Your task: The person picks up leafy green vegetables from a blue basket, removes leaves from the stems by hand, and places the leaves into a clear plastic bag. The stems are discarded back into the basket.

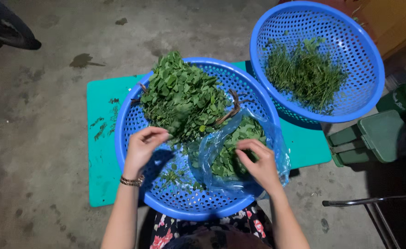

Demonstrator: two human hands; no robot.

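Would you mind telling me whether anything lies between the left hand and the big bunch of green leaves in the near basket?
Nothing visible does: the left hand already reaches the edge of the leafy green bunch in the perforated blue plastic basket.

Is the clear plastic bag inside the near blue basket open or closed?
Open: the clear plastic bag gapes, green leaves show inside, and the right hand rests at its mouth.

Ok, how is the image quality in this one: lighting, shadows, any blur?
Head view: hard light from near the camera, brightest on the near basket and leaves, falling off to dark corners; left hand casts a sharp shadow on the mesh; right hand slightly soft; glare on the plastic bag.
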